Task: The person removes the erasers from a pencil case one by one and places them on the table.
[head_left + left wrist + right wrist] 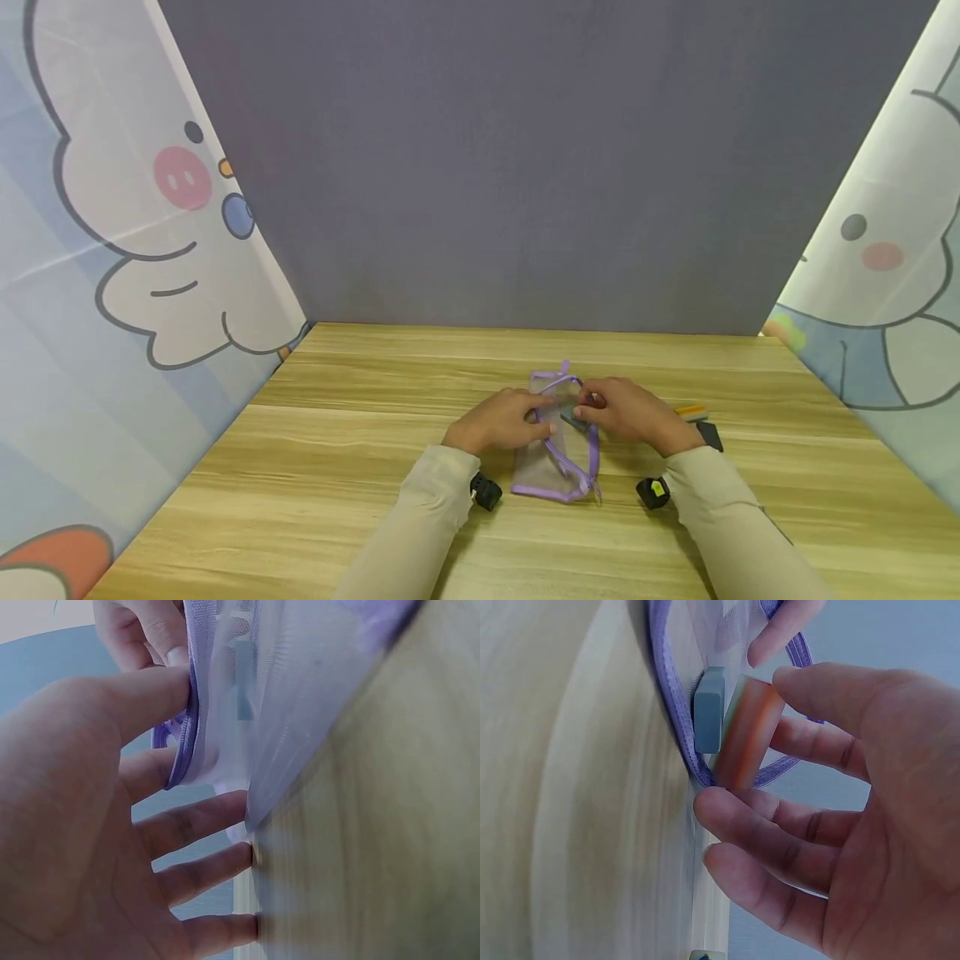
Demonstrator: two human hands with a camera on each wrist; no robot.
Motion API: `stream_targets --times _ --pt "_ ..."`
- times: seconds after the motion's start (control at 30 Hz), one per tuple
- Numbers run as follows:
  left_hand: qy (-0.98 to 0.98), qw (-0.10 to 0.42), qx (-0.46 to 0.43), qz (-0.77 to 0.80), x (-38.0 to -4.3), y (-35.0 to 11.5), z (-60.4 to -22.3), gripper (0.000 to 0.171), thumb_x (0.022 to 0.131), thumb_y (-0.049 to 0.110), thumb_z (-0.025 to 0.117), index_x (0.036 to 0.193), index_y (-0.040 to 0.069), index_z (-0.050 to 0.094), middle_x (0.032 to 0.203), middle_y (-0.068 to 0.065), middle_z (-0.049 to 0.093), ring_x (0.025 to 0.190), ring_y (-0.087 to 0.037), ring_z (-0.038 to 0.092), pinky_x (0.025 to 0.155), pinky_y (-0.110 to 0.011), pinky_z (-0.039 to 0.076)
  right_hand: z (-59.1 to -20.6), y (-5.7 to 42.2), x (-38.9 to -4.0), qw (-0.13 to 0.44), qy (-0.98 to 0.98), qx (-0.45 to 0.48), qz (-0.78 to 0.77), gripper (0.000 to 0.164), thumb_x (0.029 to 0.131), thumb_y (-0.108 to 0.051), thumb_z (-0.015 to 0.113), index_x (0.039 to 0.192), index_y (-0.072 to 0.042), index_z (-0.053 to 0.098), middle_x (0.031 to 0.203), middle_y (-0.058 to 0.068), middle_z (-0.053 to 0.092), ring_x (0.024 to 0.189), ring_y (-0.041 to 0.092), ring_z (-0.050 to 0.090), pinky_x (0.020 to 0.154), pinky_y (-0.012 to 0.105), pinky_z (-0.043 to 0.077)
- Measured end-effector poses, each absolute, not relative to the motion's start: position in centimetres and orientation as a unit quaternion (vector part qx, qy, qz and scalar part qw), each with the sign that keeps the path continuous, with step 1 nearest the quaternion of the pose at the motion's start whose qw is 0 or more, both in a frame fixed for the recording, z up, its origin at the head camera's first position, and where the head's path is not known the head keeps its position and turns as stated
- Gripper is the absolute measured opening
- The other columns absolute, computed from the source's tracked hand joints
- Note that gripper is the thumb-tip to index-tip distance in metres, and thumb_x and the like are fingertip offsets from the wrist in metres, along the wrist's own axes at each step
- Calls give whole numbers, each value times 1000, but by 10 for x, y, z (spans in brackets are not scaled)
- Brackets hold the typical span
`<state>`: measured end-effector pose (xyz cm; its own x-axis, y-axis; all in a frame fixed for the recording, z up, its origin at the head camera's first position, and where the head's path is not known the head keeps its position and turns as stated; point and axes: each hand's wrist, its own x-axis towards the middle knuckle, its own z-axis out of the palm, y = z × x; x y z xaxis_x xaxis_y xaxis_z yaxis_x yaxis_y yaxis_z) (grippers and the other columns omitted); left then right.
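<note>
A mesh zip pouch [536, 462] with purple trim lies on the wooden table, its zipped mouth spread. My left hand [501, 422] pinches the purple zipper edge [187, 705] between thumb and index finger, its other fingers spread along the pouch's side. Over the mouth, my right hand [626, 410] holds a small orange-striped block [750, 735], eraser-like, between thumb and fingers. Right beside it, a blue-grey block [709, 712] rests within the loop of purple trim. Through the mesh, a bluish block [244, 679] also shows in the left wrist view.
Past my right wrist lie a thin yellow stick [690, 410] and a black block [708, 435]. A dark thin edge [776, 527] shows beside the right forearm. A grey panel [495, 167] stands along the table's back, with printed cloths [150, 275] at both sides.
</note>
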<state>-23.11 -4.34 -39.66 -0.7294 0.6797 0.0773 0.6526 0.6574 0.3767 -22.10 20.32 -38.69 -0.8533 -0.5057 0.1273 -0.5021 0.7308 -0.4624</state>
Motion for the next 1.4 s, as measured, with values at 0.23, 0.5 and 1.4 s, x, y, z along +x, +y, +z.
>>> stream_targets --times 0.23,0.5,1.4 --pt "915 40 355 186 -230 -44 -396 55 99 51 57 143 19 59 139 -2 59 126 -17 54 103 -34 45 -387 203 -221 5 930 -267 -251 13 99 -30 65 97 -17 65 75 -5 54 60 11 46 55 30 39" --pt "915 44 357 181 -232 -44 -395 56 98 53 57 143 19 59 140 -2 59 127 -18 54 104 -34 44 -385 203 -220 0 933 -264 -243 13 99 -30 65 98 -17 65 74 -4 54 59 11 46 54 31 39" --pt "912 74 351 201 -231 -48 -395 72 88 63 66 147 23 55 147 6 52 133 -14 48 107 -33 41 -390 202 -220 -31 940 -263 -216 12 98 -30 67 98 -18 69 80 -9 61 64 8 52 58 30 45"
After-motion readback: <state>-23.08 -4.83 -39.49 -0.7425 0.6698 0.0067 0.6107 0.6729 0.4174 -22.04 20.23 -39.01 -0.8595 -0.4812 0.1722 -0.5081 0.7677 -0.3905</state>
